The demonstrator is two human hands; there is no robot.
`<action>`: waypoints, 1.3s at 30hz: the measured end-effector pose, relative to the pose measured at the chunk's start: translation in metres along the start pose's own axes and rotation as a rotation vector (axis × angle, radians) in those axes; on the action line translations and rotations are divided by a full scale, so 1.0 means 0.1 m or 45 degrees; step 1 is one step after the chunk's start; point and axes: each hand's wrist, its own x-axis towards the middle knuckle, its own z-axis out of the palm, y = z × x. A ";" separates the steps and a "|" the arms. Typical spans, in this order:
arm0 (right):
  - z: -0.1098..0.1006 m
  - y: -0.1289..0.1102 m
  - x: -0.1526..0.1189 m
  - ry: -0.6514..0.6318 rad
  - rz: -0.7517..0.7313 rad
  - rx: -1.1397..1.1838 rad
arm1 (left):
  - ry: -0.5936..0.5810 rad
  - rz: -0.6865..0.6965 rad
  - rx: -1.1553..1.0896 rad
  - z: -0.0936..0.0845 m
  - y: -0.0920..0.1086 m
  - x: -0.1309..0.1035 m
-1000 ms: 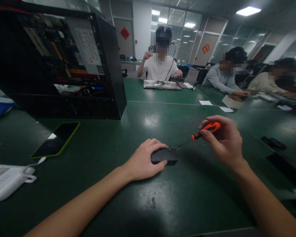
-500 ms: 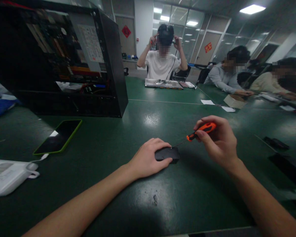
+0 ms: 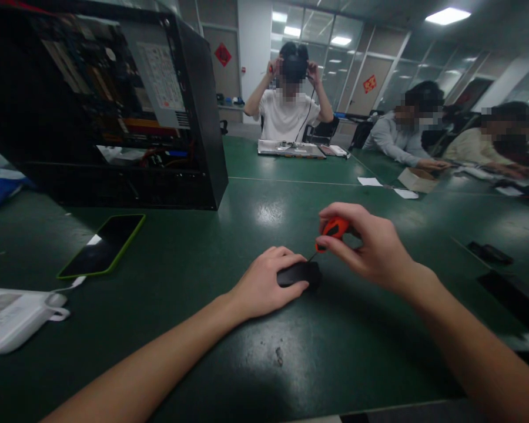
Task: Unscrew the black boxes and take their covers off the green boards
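Between the thumb and fingers of my left hand (image 3: 267,285) is a small black box-shaped thing (image 3: 297,275), held down on the green table (image 3: 194,358). Its exact kind does not show. My right hand (image 3: 365,241) is closed around the orange and black handle of a screwdriver (image 3: 335,228). The thin shaft slants down to the left, and its tip meets the black thing's upper edge near my left fingertips. Whether the tip sits in a screw or a gap is too small to tell.
An open computer case (image 3: 203,117) stands at the left. Nearer lie a phone (image 3: 101,247) in a green case and a white device (image 3: 17,317) cabled to it. A person (image 3: 288,111) sits opposite behind a flat panel (image 3: 291,150). Other people sit at the right, by a cardboard box (image 3: 418,179).
My right hand has moved left and tipped the screwdriver more upright, its handle now closer to the black thing. My left hand keeps its hold in the same place.
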 end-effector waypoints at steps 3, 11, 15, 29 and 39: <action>0.07 -0.04 0.15 -0.010 -0.048 -0.086 | 0.014 0.004 0.002 0.00 0.00 0.00; 0.11 -0.01 0.05 0.148 0.134 -0.132 | 0.011 0.015 0.066 -0.15 -0.02 -0.08; 0.12 -0.05 -0.08 0.352 0.178 0.061 | -0.014 0.032 0.087 -0.18 -0.06 -0.09; 0.26 -0.15 -0.11 0.298 0.157 0.300 | -0.036 0.050 0.081 -0.17 -0.07 -0.09; 0.23 -0.15 -0.10 0.217 0.199 0.287 | -0.013 0.053 0.073 -0.16 -0.08 -0.10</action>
